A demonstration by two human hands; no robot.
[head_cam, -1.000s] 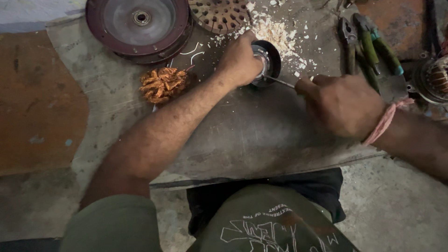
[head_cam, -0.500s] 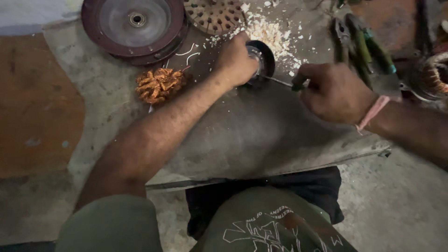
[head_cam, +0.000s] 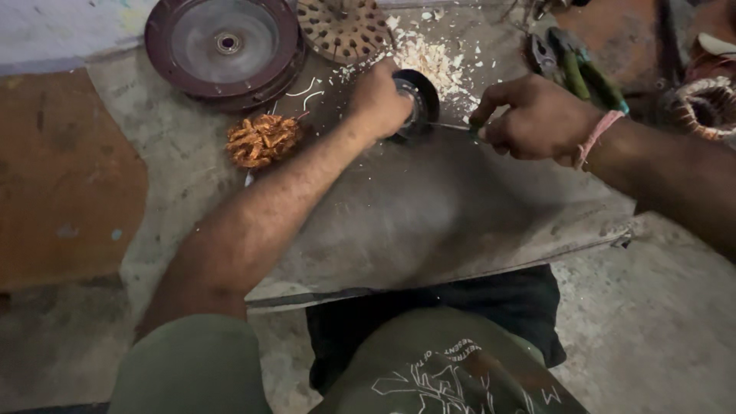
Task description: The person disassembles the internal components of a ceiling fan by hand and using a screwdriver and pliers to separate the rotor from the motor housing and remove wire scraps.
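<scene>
Here left hand (head_cam: 381, 98) clamps round dark metal part (head_cam: 418, 102) — right hand (head_cam: 529, 119) pinches thin rod (head_cam: 451, 126), perhaps screwdriver.

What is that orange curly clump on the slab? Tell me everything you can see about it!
The orange clump looks like a tangled wad of coppery wire, bunched into a rough ball with loops and kinks sticking out. It is shiny orange-brown. It lies loose on the grey slab, left of the left hand and below the round dark red disc. No hand touches it.
</scene>
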